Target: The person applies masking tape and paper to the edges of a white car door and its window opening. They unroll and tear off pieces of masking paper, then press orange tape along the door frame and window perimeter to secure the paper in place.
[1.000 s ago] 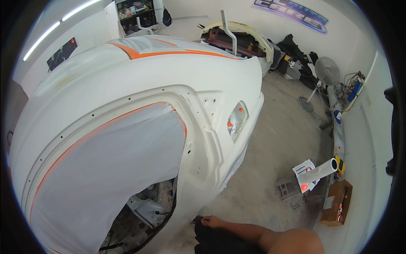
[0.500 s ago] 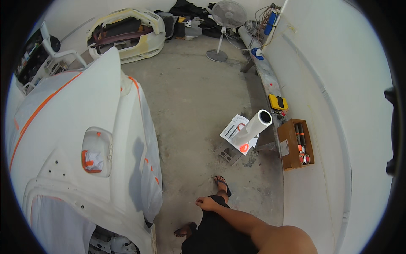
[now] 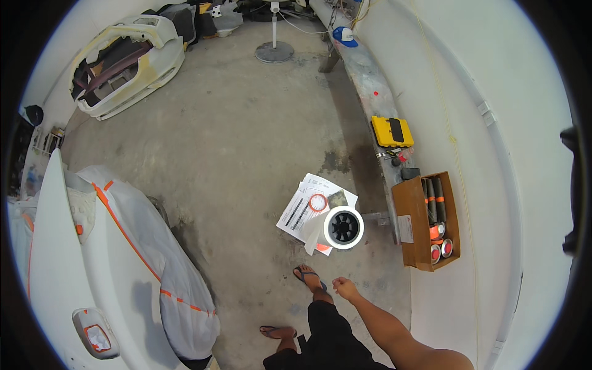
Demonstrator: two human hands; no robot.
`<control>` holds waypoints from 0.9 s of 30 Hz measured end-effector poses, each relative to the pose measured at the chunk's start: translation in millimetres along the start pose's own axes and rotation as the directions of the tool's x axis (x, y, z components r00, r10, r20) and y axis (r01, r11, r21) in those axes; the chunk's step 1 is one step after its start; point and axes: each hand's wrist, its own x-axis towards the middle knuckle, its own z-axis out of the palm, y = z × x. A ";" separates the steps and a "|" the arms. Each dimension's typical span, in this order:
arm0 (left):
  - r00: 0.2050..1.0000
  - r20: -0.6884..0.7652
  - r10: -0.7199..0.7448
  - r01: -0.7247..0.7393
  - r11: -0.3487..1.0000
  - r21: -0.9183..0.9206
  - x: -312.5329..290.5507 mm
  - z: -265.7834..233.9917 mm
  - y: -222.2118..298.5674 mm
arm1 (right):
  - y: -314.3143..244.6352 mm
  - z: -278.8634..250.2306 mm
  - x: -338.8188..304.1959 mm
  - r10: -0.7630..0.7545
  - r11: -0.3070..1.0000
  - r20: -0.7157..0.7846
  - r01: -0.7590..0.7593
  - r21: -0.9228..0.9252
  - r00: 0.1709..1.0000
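Observation:
My right hand (image 3: 344, 287) hangs in front of my right thigh, over the floor, with its fingers curled and nothing visible in them. Just beyond it stands a tall roll of white film (image 3: 327, 227) with a black core, apart from the hand. The roll rests on several printed sheets of paper (image 3: 295, 216). A ring of orange tape (image 3: 317, 202) lies on those sheets beside the roll. My left hand is out of view.
At left is a white car body (image 3: 98, 265), partly masked with plastic sheeting (image 3: 139, 228) and orange tape. A long bench (image 3: 364, 71) along the right wall carries a yellow case (image 3: 392, 132) and a cap (image 3: 345, 37). A cardboard box (image 3: 414, 203) holds cans. A bumper (image 3: 154, 74) lies far left.
The view has turned down and I have moved forward, closer to the film roll. My right hand has swung away from my shorts, forward and to the right. The car body sits further left.

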 end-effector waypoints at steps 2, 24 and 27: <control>0.989 0.069 0.128 -0.137 0.644 0.753 40.3 33.7 67.0 | 6.5 -15.0 -9.8 -0.044 0.996 0.088 0.051 -0.072 0.995; 0.528 -0.001 0.849 -0.672 0.419 0.610 114.9 85.7 544.3 | -67.3 -29.4 213.1 0.128 0.955 -0.239 -0.185 -0.234 0.963; 0.493 -0.049 0.869 -0.722 0.440 0.535 128.7 71.9 542.5 | -50.6 9.7 246.7 0.005 0.949 -0.118 -0.042 -0.312 0.993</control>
